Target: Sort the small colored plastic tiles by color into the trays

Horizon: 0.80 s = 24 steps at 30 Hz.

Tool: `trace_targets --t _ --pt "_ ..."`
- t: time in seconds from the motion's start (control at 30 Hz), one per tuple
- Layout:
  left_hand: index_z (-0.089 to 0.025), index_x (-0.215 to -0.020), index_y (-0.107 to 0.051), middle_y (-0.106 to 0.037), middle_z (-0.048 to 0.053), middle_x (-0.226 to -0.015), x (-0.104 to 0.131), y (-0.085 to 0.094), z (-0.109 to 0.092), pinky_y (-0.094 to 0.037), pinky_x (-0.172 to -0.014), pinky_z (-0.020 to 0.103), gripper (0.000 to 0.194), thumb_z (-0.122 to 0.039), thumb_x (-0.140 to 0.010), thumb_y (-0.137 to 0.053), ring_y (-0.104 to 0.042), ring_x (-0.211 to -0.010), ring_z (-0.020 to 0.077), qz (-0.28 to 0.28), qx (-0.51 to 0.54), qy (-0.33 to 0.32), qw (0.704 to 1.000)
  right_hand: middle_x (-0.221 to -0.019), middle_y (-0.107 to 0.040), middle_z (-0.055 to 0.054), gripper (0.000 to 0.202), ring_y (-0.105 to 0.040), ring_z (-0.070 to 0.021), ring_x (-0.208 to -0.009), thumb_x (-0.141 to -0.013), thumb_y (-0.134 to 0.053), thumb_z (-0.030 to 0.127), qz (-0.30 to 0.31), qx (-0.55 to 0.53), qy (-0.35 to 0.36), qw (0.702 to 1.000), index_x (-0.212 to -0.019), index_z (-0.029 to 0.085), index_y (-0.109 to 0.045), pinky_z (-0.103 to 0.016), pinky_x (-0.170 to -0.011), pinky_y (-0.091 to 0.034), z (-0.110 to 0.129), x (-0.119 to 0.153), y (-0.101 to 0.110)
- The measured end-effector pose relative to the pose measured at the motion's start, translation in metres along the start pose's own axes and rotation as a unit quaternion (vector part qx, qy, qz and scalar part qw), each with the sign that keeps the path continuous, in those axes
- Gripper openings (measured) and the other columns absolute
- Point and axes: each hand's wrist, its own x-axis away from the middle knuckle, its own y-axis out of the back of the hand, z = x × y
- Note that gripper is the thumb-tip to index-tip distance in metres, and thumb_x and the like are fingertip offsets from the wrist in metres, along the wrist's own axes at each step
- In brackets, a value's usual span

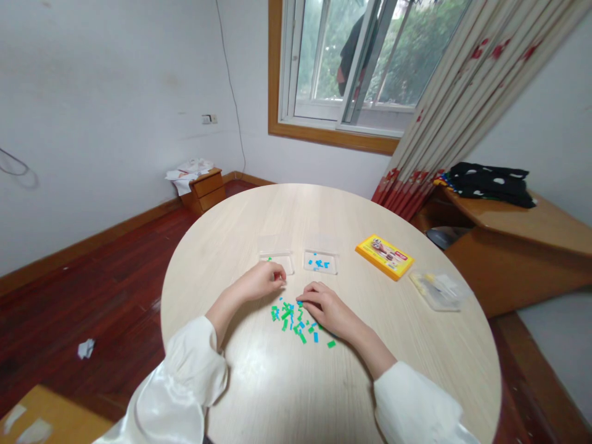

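Observation:
A loose pile of small green and blue plastic pieces [285,313] lies on the round table. My right hand [327,310] reaches over the pile's right side, thumb and forefinger closed on a small blue piece [300,302]. Just in front of a clear tray [292,264] is my left hand [263,280], its fingers curled together; whatever they may hold is too small to make out. That tray is partly covered by the hand and shows a bit of green inside. To its right, a second clear tray [333,269] contains several blue pieces.
On the table's right side lie a yellow box [386,256] and a clear plastic case [437,290] with things inside. A wooden desk [490,259] bearing dark folded cloth stands beyond. The pale table [259,394] has a curved edge. Outside the window, a person is partly visible.

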Motion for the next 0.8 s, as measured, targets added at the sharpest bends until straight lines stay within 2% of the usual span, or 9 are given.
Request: trace_targets --t 0.1,0.2,0.37,0.53,0.8 --pt "-0.013 -0.083 -0.068 -0.058 -0.001 -0.063 0.0035 0.0019 0.0027 -0.035 -0.054 0.02 0.021 -0.011 -0.068 -0.054 -0.049 -0.057 0.0107 0.093 0.005 -0.022 0.995 -0.088 -0.061 -0.006 0.02 -0.056 -0.0171 -0.087 -0.082 -0.055 0.01 -0.011 -0.003 -0.003 1.0 -0.09 0.02 -0.07 -0.033 -0.081 -0.046 -0.0015 0.0 -0.0004" --pt "-0.013 -0.086 -0.068 -0.057 -0.002 -0.062 0.0054 0.0019 0.0041 -0.035 -0.053 0.019 0.027 -0.007 -0.064 -0.054 -0.049 -0.056 0.0102 0.132 0.0 -0.028 0.991 -0.086 -0.061 -0.006 0.019 -0.056 -0.0174 -0.086 -0.082 -0.053 0.009 -0.02 0.003 -0.007 1.0 -0.088 0.018 -0.069 -0.032 -0.08 -0.046 -0.0017 -0.0003 -0.0021" --pt "-0.014 -0.077 -0.068 -0.057 -0.001 -0.061 0.0056 -0.0021 0.0043 -0.034 -0.052 0.019 0.022 -0.006 -0.065 -0.051 -0.048 -0.055 0.0095 0.131 -0.012 -0.023 0.991 -0.089 -0.063 -0.006 0.021 -0.057 -0.0178 -0.087 -0.082 -0.055 0.011 -0.017 0.002 0.004 1.0 -0.095 0.02 -0.067 -0.033 -0.08 -0.046 -0.0017 -0.0004 -0.0032" --pt "-0.014 -0.07 -0.066 -0.056 -0.002 -0.058 0.0055 -0.0035 0.0013 -0.032 -0.052 0.018 0.02 -0.005 -0.065 -0.049 -0.045 -0.053 0.0087 0.128 -0.022 -0.034 0.991 -0.086 -0.062 -0.005 0.017 -0.056 -0.0178 -0.086 -0.083 -0.052 0.011 -0.017 0.017 0.004 1.0 -0.087 0.019 -0.066 -0.033 -0.08 -0.046 -0.0022 -0.0015 -0.0037" --pt "-0.014 -0.069 -0.064 -0.055 -0.001 -0.06 0.0051 -0.0062 0.0014 -0.033 -0.053 0.02 0.016 -0.006 -0.068 -0.05 -0.045 -0.054 0.0093 0.112 -0.036 -0.038 0.992 -0.085 -0.063 -0.006 0.015 -0.057 -0.0174 -0.085 -0.085 -0.049 0.012 -0.046 0.002 -0.001 0.999 -0.086 0.018 -0.063 -0.032 -0.078 -0.046 -0.0063 -0.004 -0.0027"
